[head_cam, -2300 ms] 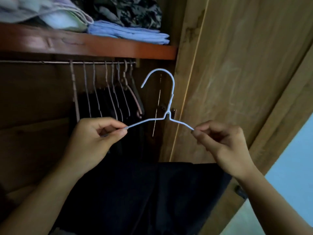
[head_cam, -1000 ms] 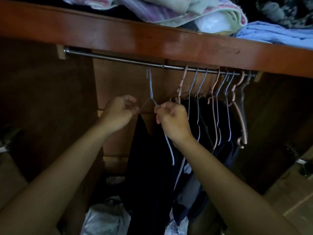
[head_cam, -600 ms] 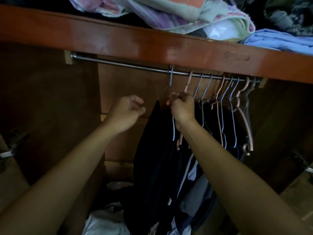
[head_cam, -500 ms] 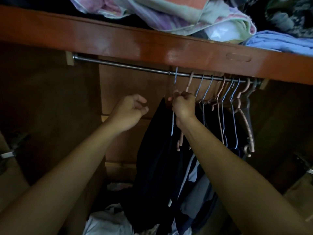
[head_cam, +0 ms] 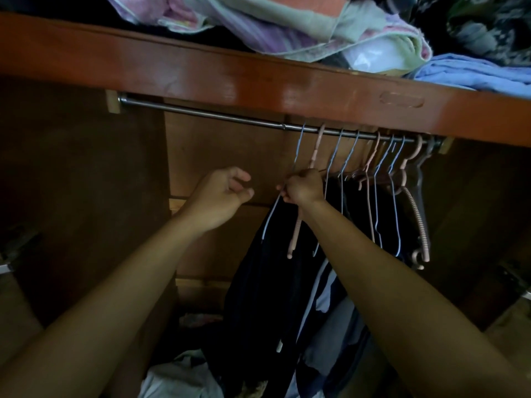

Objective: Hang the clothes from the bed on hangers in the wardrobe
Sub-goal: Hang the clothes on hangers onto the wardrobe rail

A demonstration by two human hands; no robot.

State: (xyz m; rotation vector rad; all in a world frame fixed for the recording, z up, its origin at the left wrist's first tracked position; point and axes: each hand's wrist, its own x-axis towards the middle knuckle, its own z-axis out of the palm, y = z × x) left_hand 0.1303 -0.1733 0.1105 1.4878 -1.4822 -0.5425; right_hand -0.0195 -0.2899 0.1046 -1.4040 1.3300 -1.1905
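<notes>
The right hand pinches the neck of a pale blue wire hanger hooked on the wardrobe rail, a dark garment hanging from it, while the left hand, loosely curled, holds nothing just beside it.

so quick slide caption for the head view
Right hand grips a blue wire hanger hooked on the wardrobe rail; left hand hovers alongside, holding nothing.

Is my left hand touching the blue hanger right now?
Apart. The head view shows the left hand loosely curled, holding nothing, with bare wardrobe wood between it and the blue hanger, which the right hand pinches.
</notes>
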